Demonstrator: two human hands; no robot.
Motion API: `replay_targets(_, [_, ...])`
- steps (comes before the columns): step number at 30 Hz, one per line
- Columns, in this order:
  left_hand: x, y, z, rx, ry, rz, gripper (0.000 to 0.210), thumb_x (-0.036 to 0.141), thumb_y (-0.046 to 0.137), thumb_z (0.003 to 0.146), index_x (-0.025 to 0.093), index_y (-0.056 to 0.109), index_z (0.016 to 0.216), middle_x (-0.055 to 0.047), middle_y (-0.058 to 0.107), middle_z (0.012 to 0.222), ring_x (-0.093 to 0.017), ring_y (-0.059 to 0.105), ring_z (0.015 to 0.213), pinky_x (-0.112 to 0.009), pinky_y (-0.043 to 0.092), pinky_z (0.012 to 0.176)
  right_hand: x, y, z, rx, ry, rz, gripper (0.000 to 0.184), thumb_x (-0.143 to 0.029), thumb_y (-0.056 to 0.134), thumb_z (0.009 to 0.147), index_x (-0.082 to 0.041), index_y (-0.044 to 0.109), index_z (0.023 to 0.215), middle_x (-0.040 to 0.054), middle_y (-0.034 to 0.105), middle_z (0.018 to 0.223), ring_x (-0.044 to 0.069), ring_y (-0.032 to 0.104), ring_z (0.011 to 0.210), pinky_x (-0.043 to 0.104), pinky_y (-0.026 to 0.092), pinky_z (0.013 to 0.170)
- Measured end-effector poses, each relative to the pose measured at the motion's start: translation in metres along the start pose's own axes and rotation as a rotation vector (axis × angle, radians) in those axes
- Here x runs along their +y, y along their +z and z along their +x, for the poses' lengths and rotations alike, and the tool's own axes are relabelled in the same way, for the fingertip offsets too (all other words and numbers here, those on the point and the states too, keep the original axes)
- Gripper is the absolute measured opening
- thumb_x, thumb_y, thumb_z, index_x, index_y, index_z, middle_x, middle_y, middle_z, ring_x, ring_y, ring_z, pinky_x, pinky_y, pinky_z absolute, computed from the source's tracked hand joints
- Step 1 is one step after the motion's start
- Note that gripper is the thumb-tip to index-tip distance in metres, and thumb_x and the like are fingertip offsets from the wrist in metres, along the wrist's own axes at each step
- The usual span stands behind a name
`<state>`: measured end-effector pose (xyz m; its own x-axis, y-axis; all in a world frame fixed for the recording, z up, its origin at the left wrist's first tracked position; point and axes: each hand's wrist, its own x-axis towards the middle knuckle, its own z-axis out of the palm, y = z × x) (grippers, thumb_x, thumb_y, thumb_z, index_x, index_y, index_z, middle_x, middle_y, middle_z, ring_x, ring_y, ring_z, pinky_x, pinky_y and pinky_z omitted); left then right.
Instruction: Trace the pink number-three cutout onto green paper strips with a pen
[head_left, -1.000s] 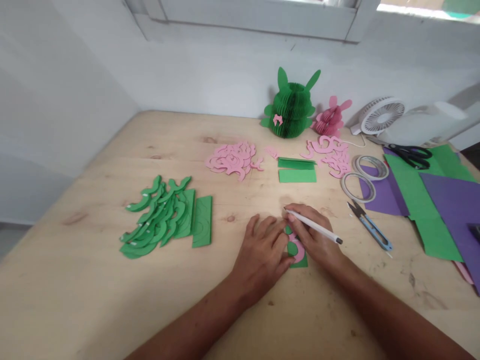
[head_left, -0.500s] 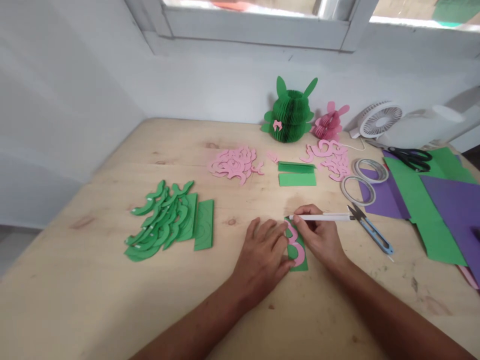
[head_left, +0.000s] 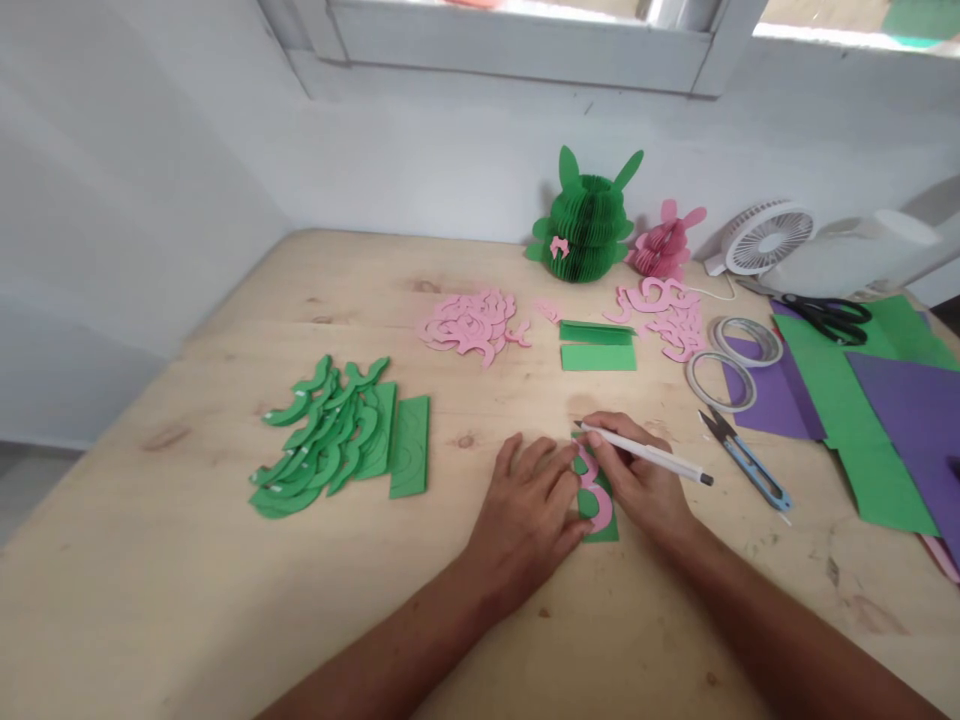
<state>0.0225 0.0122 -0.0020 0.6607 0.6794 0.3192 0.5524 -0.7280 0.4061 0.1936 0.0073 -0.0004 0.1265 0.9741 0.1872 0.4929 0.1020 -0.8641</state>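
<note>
My right hand (head_left: pixel 637 470) grips a white pen (head_left: pixel 660 455), its dark tip at the top edge of a green paper strip (head_left: pixel 609 530). On that strip lies a pink curved paper template (head_left: pixel 600 508), partly covered by my fingers. My left hand (head_left: pixel 529 505) rests with spread fingers on the left side of the template and strip, pressing them to the table. Left of it are green strips with drawn curves (head_left: pixel 409 447) and a pile of cut green curved pieces (head_left: pixel 322 440).
Pink cut pieces (head_left: pixel 472 322) and folded green paper (head_left: pixel 598 357) lie farther back. Green (head_left: pixel 589 230) and pink (head_left: pixel 660 248) paper figures stand by the wall with a small fan (head_left: pixel 765 240). Tape rolls (head_left: pixel 721 382), thread snips (head_left: pixel 750 462), black scissors (head_left: pixel 829 315) and purple paper (head_left: pixel 911 400) sit right.
The pen has swung in my right hand, its back end now lower and nearer me. The left hand stays on the template; the view has shifted slightly.
</note>
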Motion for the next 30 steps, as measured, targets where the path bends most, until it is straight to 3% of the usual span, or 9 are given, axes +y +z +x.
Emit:
replay_targets(12, [-0.0013,0.0015,-0.0001,-0.015,-0.002,-0.004,0.026,0.033,0.066,0.080,0.018,0.058,0.099,-0.007,0.060,0.128,-0.027,0.050,0.119,-0.053,0.028,0.108,0.0062,0.0000,-0.0017,-0.045,-0.091,-0.140,0.017,-0.028,0.052,0.092,-0.021,0.063,0.102,0.0062,0.071,0.097,0.020,0.065,0.086,0.033,0.051,0.077])
replay_targets(20, [-0.0023,0.0034,-0.0007,-0.011,-0.011,-0.047,0.033,0.033,0.066,0.082,0.019,0.057,0.110,-0.006,0.059,0.130,-0.028,0.048,0.120,-0.053,0.026,0.108,0.0042,0.0002,-0.0004,-0.049,-0.055,-0.106,0.017,-0.029,0.053,0.091,-0.021,0.064,0.101,0.0051,0.071,0.094,0.019,0.066,0.085,0.031,0.052,0.076])
replay_targets(30, [-0.0018,0.0020,0.0002,-0.035,-0.024,-0.045,0.037,0.033,0.066,0.082,0.019,0.056,0.115,-0.005,0.060,0.127,-0.027,0.048,0.120,-0.053,0.026,0.109,-0.0006,0.0012,0.0028,0.034,0.069,0.039,0.012,-0.028,0.057,0.085,-0.017,0.063,0.085,0.0017,0.064,0.072,0.012,0.056,0.057,0.023,0.043,0.050])
